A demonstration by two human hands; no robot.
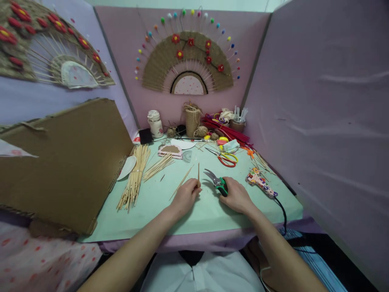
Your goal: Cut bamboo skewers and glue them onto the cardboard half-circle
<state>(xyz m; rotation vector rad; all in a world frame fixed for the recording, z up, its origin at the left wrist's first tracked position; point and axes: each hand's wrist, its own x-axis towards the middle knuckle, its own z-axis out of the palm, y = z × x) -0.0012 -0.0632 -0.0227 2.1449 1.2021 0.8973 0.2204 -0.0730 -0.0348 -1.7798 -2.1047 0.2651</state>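
My left hand [187,195] pinches a thin wooden stick [198,173] that stands nearly upright on the pale green table [158,219]. Just to its right, my right hand [236,197] is closed round the green handles of a pair of pruning shears [216,181]. The grey blades of the shears are parted and point up-left toward the stick without touching it. A second loose stick [182,181] lies slanted just left of my left hand.
A pile of wooden sticks [135,174] lies at left beside a large cardboard sheet [60,162]. A patterned glue gun [261,183] with a black cord lies at right. Scissors [225,157], twine spools [192,119], a jar [154,123] and red sticks crowd the back. Woven fans hang on the walls.
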